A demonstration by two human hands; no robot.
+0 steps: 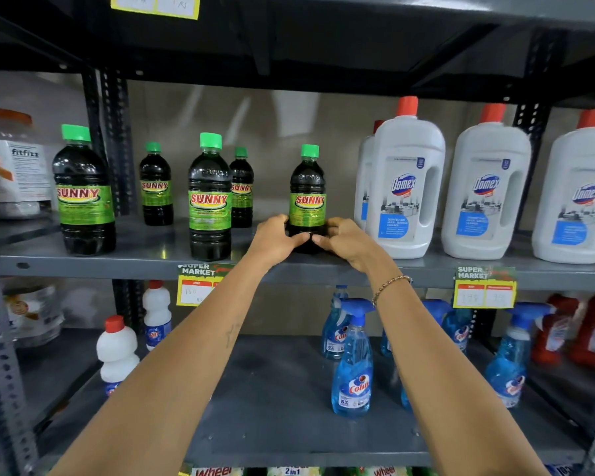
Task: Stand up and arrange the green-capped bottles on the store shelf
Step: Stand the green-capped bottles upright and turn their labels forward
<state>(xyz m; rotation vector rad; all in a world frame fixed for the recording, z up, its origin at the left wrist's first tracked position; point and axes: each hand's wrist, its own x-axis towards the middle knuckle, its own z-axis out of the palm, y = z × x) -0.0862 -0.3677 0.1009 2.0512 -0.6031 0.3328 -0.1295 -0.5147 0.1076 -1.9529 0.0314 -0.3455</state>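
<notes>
Several dark Sunny bottles with green caps stand upright on the grey middle shelf [145, 261]. The rightmost bottle [307, 197] stands near the shelf's front edge, and both hands wrap its base. My left hand [276, 237] holds it from the left, my right hand [344, 238] from the right, fingertips almost meeting in front. To the left stand a large bottle [209, 201] and another large one [83, 197] at the front. Two smaller-looking bottles sit further back, one [155, 187] between the large ones and one [242, 187] partly hidden behind the middle bottle.
White Domex jugs [406, 187] with red caps crowd the shelf right of the held bottle. Blue Colin spray bottles [352, 369] and white bottles [117, 352] stand on the lower shelf. Price tags [483, 286] hang off the shelf edge. A perforated upright post [117, 146] divides the shelf at left.
</notes>
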